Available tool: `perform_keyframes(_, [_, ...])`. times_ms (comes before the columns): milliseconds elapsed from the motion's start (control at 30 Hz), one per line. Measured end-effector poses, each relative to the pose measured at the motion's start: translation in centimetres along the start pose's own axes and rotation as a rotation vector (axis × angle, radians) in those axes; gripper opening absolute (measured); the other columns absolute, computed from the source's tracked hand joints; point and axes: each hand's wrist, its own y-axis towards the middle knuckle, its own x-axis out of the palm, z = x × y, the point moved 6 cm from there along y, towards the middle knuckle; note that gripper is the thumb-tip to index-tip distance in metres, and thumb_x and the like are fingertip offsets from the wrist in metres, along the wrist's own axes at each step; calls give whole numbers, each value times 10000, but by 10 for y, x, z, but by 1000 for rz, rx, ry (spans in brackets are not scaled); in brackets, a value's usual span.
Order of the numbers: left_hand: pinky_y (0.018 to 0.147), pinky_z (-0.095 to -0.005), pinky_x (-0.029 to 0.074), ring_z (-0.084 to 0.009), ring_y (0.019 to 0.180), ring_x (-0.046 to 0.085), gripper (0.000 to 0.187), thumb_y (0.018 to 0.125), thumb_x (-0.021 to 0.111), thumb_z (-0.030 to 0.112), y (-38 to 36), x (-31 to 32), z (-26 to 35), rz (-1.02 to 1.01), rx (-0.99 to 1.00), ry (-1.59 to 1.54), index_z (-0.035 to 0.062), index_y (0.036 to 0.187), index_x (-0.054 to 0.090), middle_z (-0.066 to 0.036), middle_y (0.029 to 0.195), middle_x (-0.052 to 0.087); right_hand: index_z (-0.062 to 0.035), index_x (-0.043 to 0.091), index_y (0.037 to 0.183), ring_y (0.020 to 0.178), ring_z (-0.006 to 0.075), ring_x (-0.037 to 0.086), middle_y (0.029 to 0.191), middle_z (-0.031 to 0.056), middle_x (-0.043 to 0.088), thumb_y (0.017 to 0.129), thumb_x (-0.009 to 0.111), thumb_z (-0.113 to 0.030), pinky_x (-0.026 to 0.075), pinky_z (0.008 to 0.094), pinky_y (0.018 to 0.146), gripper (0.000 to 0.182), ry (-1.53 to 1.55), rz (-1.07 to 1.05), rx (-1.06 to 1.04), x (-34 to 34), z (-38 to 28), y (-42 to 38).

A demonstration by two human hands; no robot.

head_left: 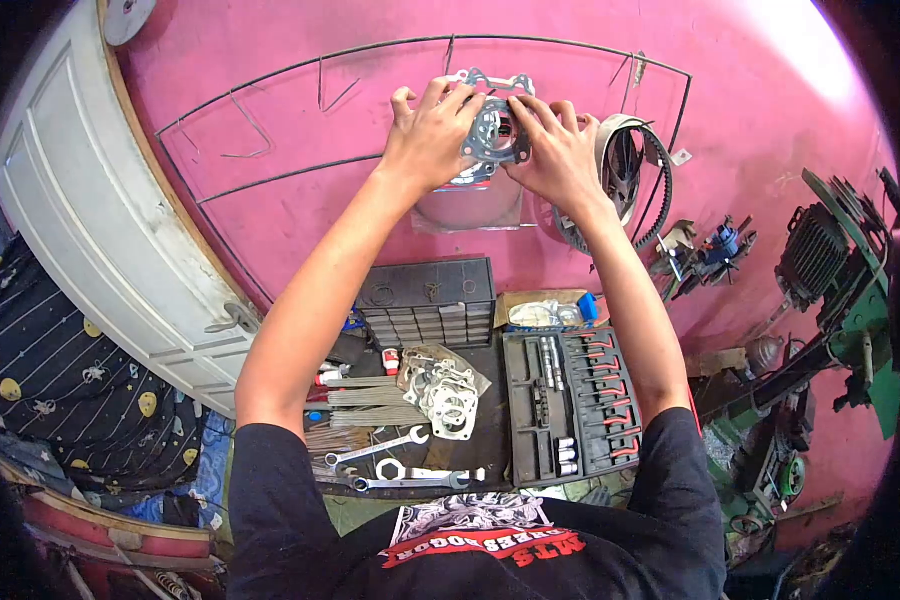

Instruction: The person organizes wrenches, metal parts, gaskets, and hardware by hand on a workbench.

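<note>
Both arms reach up to the pink wall. My left hand [432, 135] is closed at the left edge of a grey metal gasket [484, 146] with a large round hole. My right hand [560, 152] is closed at the gasket's right side, its fingers near the upper edge. Another gasket [515, 84] shows just above, between the hands. Behind and below them a clear plastic bag [470, 208] hangs against the wall. Whether the gaskets hang from the wire rack [370, 46] is hidden by my fingers.
Belts [660, 190] hang to the right. Below are a drawer cabinet [425, 295], a tool case [523, 420], loose gaskets [454, 412], thin rods [375, 399] and wrenches [378, 447]. A white door [110, 200] stands left; green machinery [870, 350] stands right.
</note>
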Motion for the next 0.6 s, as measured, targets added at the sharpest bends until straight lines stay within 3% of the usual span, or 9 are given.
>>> perform_keyframes(600, [995,-566,345,-212,1352,445,812,656,890,337,-19,20,-15,-83,-68,-6,126,1380,589,-43,1405,553,-164,511,1465,1257,245,522,1440,8,548,655,879,-321,373,619,1010,903,89,-112,-37,38,-15,9])
